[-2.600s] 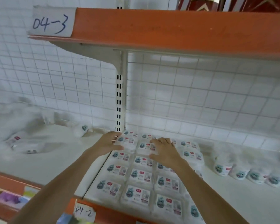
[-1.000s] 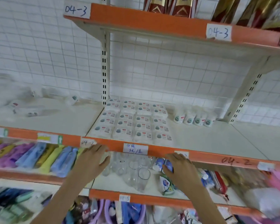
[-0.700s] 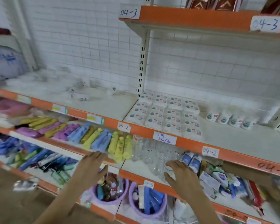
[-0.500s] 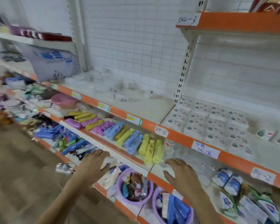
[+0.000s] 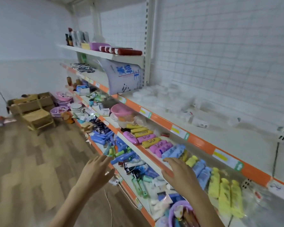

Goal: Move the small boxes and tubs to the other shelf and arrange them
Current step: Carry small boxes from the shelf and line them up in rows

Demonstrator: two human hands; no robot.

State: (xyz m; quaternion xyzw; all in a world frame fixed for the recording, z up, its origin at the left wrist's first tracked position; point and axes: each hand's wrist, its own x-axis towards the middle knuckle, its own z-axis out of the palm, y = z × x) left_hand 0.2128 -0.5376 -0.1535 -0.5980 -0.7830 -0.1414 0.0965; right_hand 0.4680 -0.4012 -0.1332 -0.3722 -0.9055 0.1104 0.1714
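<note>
A blurred pile of small white boxes and clear tubs (image 5: 175, 102) lies on the white, orange-edged shelf (image 5: 200, 143) at upper right. A few loose white boxes with red labels (image 5: 198, 122) lie at the pile's right end. My left hand (image 5: 95, 172) hovers open and empty over the floor in front of the lower shelves. To its right my right hand (image 5: 179, 172) is also open and empty, held in front of the shelf of coloured packets. Both hands are well below and short of the pile.
Yellow, pink and blue packets (image 5: 147, 140) fill the shelf below. A big printed sack (image 5: 123, 77) stands left of the pile. Purple tubs (image 5: 179, 213) sit on the bottom shelf. A small wooden chair (image 5: 36, 117) and cardboard boxes (image 5: 29, 100) stand on the wooden floor at left.
The view has swung left from the arranged rows of boxes to the pile on the neighbouring shelf. Both hands left the arranged boxes and dropped low, still holding nothing.
</note>
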